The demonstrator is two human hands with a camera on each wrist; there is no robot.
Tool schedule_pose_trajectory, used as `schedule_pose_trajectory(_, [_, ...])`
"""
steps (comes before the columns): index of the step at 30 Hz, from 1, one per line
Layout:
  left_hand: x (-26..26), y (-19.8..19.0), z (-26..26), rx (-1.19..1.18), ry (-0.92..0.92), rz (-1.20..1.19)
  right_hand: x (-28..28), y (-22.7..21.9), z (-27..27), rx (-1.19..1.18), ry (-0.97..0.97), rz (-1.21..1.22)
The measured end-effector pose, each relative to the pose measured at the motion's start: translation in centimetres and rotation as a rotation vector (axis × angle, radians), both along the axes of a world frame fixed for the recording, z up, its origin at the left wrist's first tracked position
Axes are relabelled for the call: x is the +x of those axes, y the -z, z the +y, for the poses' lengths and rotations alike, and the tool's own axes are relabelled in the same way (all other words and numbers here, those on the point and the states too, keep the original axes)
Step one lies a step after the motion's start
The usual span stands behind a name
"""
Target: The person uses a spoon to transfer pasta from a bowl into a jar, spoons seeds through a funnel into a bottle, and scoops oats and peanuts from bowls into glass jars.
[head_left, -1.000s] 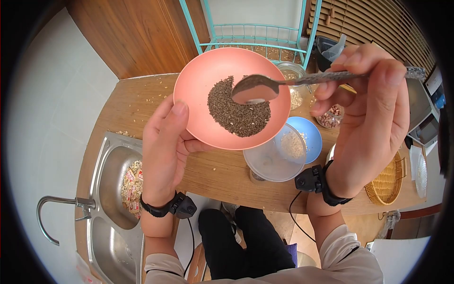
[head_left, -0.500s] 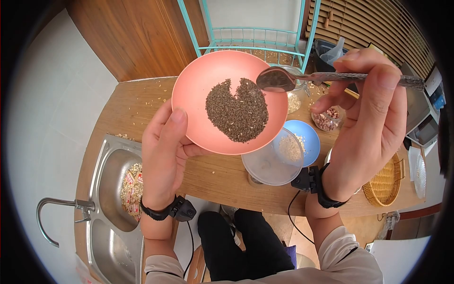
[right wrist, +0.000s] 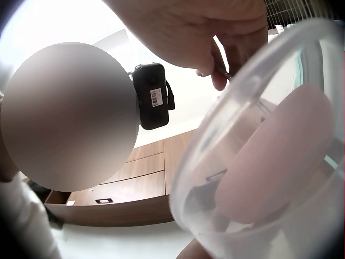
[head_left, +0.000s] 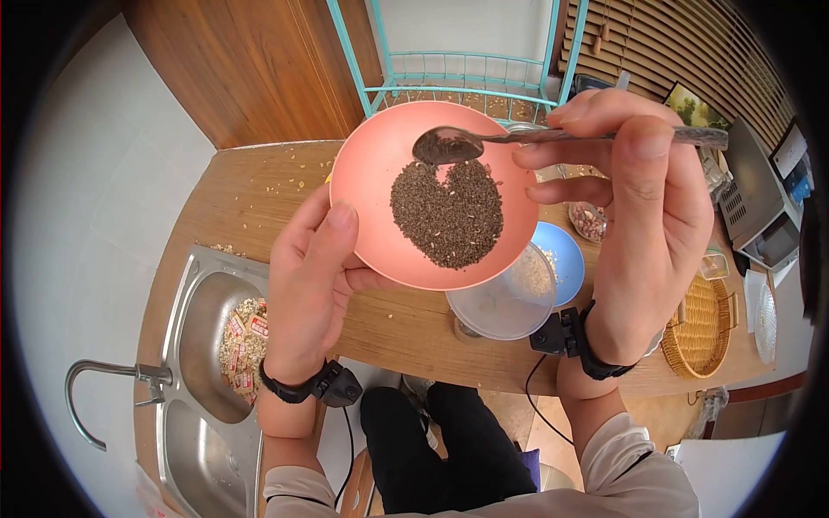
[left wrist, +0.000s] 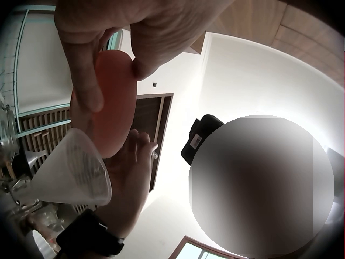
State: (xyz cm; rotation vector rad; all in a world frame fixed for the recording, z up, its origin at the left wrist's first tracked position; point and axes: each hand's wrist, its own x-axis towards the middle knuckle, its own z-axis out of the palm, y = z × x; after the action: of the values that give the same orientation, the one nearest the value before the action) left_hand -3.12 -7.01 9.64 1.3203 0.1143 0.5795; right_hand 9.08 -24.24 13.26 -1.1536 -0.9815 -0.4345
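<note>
A pink plate [head_left: 371, 198] with a heap of dark grains [head_left: 449, 220] is gripped at its left edge by my left hand [head_left: 306, 285], thumb on the rim. My right hand [head_left: 648, 216] pinches the handle of a metal spoon [head_left: 449, 145]; its bowl is over the upper part of the plate, with dark grains in it. In the left wrist view the plate [left wrist: 116, 102] shows edge-on between the left hand's fingers and thumb. Below the plate stands a clear plastic container [head_left: 505, 306]; it covers part of the plate [right wrist: 280, 156] in the right wrist view.
A blue plate [head_left: 566, 259] of pale flakes and a jar of reddish pieces [head_left: 587, 222] lie beyond the container. A wicker basket [head_left: 699, 332] is at the right, a steel sink [head_left: 194, 319] at the left, a turquoise rack [head_left: 466, 86] behind.
The spoon has moved left over the grains and now carries some. The right hand has shifted left with it. The pink plate has moved slightly right and down.
</note>
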Motion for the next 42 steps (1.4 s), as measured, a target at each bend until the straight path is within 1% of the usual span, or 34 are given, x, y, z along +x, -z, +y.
schedule_pose_trajectory(4, [0.0, 0.0, 0.0, -0.003, 0.014, -0.011, -0.8, -0.4, -0.2, -0.035, -0.008, 0.084])
schedule_pose_trajectory(6, [0.0, 0.2, 0.2, 0.005, 0.021, -0.008, -1.0, -0.4, -0.4, 0.0, -0.032, 0.145])
schedule_pose_trajectory(9, [0.0, 0.2, 0.4, 0.011, 0.014, 0.008, -1.6, -0.7, -0.6, -0.02, -0.011, 0.201])
schedule_pose_trajectory(13, [0.3, 0.3, 0.4, 0.004, -0.004, 0.0, -1.6, -0.5, -0.9, 0.032, 0.032, 0.172])
schedule_pose_trajectory(15, [0.3, 0.2, 0.2, -0.001, -0.015, -0.005, -1.8, -0.7, -1.0, 0.031, 0.153, 0.124])
schedule_pose_trajectory(18, [0.2, 0.2, 0.2, 0.005, -0.02, -0.011, -1.9, -0.7, -1.0, 0.032, 0.176, 0.13])
schedule_pose_trajectory(19, [0.2, 0.1, 0.3, 0.006, -0.019, -0.012, -2.0, -0.8, -1.1, 0.032, 0.176, 0.13])
schedule_pose_trajectory(21, [0.1, 0.1, 0.3, 0.007, -0.014, -0.017, -2.5, -1.2, -1.2, 0.016, 0.075, 0.227])
schedule_pose_trajectory(24, [0.0, 0.1, 0.4, 0.014, -0.014, -0.009, -3.1, -1.4, -1.3, 0.0, 0.022, 0.261])
schedule_pose_trajectory(28, [0.1, 0.0, 0.3, 0.016, -0.022, -0.016, -3.2, -1.2, -1.7, -0.047, 0.015, 0.236])
schedule_pose_trajectory(30, [0.1, 0.0, 0.3, 0.018, -0.025, -0.018, -3.3, -1.2, -1.8, -0.031, 0.111, 0.208])
schedule_pose_trajectory(31, [0.1, 0.1, 0.3, 0.019, -0.024, -0.019, -3.4, -1.1, -1.7, -0.031, 0.112, 0.206])
schedule_pose_trajectory(33, [0.1, 0.1, 0.4, 0.022, -0.036, -0.007, -3.3, -0.9, -1.6, 0.044, 0.192, 0.212])
schedule_pose_trajectory(39, [0.1, 0.1, 0.1, 0.02, -0.043, -0.002, -2.4, -0.5, -1.6, 0.054, 0.214, 0.119])
schedule_pose_trajectory(42, [0.1, 0.0, 0.0, 0.007, -0.035, -0.023, -2.5, -0.8, -1.5, -0.004, 0.23, 0.157])
